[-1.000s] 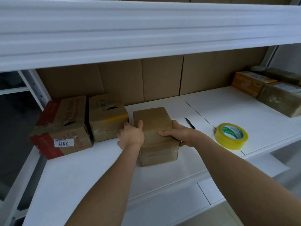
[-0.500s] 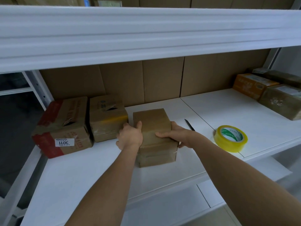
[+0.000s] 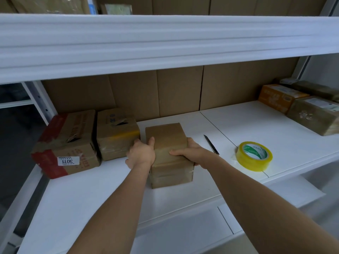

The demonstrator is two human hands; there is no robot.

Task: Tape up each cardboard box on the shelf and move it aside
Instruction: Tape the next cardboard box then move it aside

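Box in hand: the plain brown box (image 3: 167,153) stands on the white shelf (image 3: 256,125), just right of the torn-top box (image 3: 117,134), with a gap between them.
Left hand: my left hand (image 3: 141,154) grips the brown box's left side, thumb up on its top face, fingers wrapped down the side.
Right hand: my right hand (image 3: 190,153) clasps the right side, thumb lying across the top.
Neighbours: beyond the torn-top box sits the red-edged box (image 3: 67,143); right of the brown box lie a pen-like tool (image 3: 211,144) and the yellow tape roll (image 3: 254,156).
Step, as I judge it: slide it left to join the others.
Doing it well: keep both palms squeezing evenly, push low so it doesn't tip, stop flush against the torn-top box.
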